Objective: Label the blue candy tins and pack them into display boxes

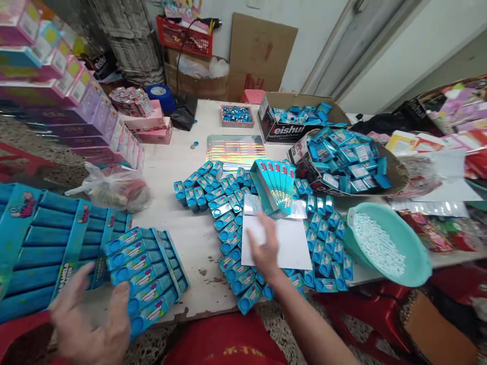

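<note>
My left hand (91, 324), slightly blurred, is open with thumb and fingers apart. It is in front of a tray of blue candy packs (146, 276); whether it touches them I cannot tell. Larger stacked blue trays (45, 243) are beside it at the far left. My right hand (264, 251) is over a white sheet (292, 246), fingers spread and blurred, with nothing visible in it. The sheet lies across many loose blue candy packs (249, 298). Just beyond my right fingers, a printed blue carton (274, 187) rests on the sheet's upper part and the packs.
A green basin (414, 253) of small white pieces stands at the right. Behind are open cardboard boxes (283, 131) of blue packs and a small tray (238, 116) of shiny blue pieces. Stacked pink and purple boxes (95, 111) and a plastic bag (117, 187) occupy the left.
</note>
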A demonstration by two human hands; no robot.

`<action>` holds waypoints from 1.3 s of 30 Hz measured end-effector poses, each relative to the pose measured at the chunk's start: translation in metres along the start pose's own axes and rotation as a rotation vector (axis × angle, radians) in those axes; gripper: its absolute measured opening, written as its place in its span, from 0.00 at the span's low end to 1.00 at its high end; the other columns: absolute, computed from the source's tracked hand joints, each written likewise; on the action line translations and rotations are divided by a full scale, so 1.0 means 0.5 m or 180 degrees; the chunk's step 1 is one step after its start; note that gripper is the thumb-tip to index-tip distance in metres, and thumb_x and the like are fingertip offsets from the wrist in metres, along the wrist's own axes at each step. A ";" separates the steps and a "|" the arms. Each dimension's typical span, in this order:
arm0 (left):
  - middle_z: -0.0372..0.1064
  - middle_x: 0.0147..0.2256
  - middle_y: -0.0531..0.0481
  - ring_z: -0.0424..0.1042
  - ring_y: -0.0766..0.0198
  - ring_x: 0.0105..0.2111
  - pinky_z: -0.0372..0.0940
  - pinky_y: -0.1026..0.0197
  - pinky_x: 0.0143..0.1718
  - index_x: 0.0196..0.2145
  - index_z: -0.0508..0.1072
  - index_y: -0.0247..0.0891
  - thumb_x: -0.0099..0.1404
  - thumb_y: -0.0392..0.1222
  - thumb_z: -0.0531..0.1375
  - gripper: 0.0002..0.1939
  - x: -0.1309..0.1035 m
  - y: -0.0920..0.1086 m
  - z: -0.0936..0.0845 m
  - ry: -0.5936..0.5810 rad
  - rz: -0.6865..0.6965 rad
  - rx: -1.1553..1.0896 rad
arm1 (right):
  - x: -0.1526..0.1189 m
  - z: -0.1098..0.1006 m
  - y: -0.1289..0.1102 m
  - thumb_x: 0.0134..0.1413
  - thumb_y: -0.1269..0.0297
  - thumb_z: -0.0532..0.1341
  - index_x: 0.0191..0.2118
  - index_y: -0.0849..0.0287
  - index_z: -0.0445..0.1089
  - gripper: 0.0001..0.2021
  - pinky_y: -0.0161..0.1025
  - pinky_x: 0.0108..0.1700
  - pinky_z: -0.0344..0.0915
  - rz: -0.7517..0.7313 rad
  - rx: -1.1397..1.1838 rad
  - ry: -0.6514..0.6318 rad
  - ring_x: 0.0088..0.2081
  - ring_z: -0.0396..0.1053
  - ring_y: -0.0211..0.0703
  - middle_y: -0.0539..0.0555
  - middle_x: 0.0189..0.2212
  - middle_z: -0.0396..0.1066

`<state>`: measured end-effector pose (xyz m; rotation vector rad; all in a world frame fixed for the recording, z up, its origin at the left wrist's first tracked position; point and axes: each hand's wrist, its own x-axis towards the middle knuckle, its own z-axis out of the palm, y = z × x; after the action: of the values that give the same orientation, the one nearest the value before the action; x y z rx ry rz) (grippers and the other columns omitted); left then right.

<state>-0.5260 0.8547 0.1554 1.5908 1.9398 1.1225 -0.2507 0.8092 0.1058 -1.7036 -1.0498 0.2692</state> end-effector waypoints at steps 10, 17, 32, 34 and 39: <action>0.66 0.24 0.50 0.66 0.66 0.24 0.61 0.63 0.28 0.27 0.69 0.35 0.60 0.52 0.56 0.16 -0.045 0.329 0.574 -0.3138 -0.1146 -0.1914 | 0.238 -0.092 0.212 0.27 0.47 0.72 0.65 0.65 0.45 0.59 0.56 0.62 0.51 0.1271 0.0003 0.0261 0.61 0.53 0.60 0.68 0.62 0.53; 0.47 0.17 0.58 0.54 0.69 0.24 0.51 0.65 0.28 0.16 0.53 0.38 0.59 0.41 0.58 0.20 -0.115 0.362 0.618 -0.2620 -0.0428 -0.1859 | 0.185 -0.125 0.248 0.36 0.47 0.68 0.67 0.62 0.38 0.56 0.50 0.60 0.57 0.1719 0.0484 0.0406 0.61 0.57 0.54 0.64 0.64 0.50; 0.75 0.34 0.45 0.73 0.55 0.37 0.63 0.59 0.37 0.40 0.74 0.39 0.62 0.48 0.58 0.13 -0.061 0.179 0.424 -0.3178 0.0809 0.0304 | 0.052 -0.037 0.136 0.56 0.46 0.54 0.58 0.62 0.59 0.30 0.60 0.56 0.56 0.0120 -0.0757 0.0400 0.60 0.54 0.61 0.69 0.57 0.56; 0.73 0.42 0.44 0.72 0.56 0.42 0.63 0.58 0.43 0.47 0.71 0.39 0.62 0.47 0.58 0.17 0.001 0.151 0.420 -0.2272 0.0519 0.0186 | 0.027 0.015 0.141 0.55 0.44 0.54 0.58 0.63 0.58 0.32 0.66 0.57 0.52 0.0154 -0.0870 0.0118 0.61 0.51 0.65 0.71 0.59 0.54; 0.50 0.62 0.32 0.54 0.47 0.61 0.57 0.52 0.54 0.61 0.55 0.34 0.62 0.49 0.58 0.33 0.202 0.070 0.449 -0.0985 -0.0617 0.1051 | 0.000 0.049 0.173 0.59 0.51 0.54 0.59 0.61 0.55 0.27 0.67 0.56 0.53 -0.0242 -0.1166 -0.0051 0.63 0.46 0.65 0.70 0.61 0.49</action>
<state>-0.3693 1.0258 0.0661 1.5792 2.0826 0.4643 -0.2222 0.8217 0.0214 -1.9820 -1.2287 0.0414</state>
